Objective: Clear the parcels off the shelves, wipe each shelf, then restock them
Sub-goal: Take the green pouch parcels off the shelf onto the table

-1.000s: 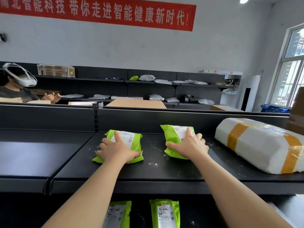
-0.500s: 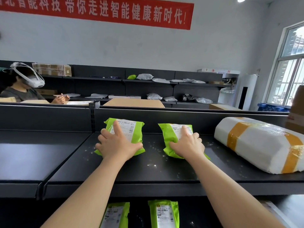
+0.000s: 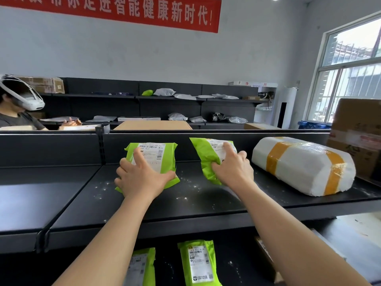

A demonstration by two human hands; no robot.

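Parcels are being cleared, by my reading, and the job is at an early stage. Below the dusty shelf [image 3: 185,205], nearest of all, two green parcels [image 3: 198,263] lie flat on a lower shelf [image 3: 237,265], one of them cut off by the frame edge.

On the dusty shelf itself, the left grip [image 3: 142,178] is spread over the left green parcel [image 3: 153,153], thumb hooked round its right edge, and the parcel is tipped up at its far side. The right grip [image 3: 233,170] is curled tight round the near end of the right green parcel [image 3: 204,151], which is tilted and looks lifted off the shelf. At the shelf's right end lies one white bundle [image 3: 299,162] banded in yellow tape, and a cardboard box [image 3: 358,131] stands behind it.

White specks cover the dusty shelf, so wiping has not begun; no cloth is in view. Left to do: remove four green parcels, the bundle and the box, wipe, then restock.

Beyond the shelf's back wall, another person [image 3: 18,118] in a headset works at the left, and far shelving [image 3: 103,87] holds assorted bags, too small to count.
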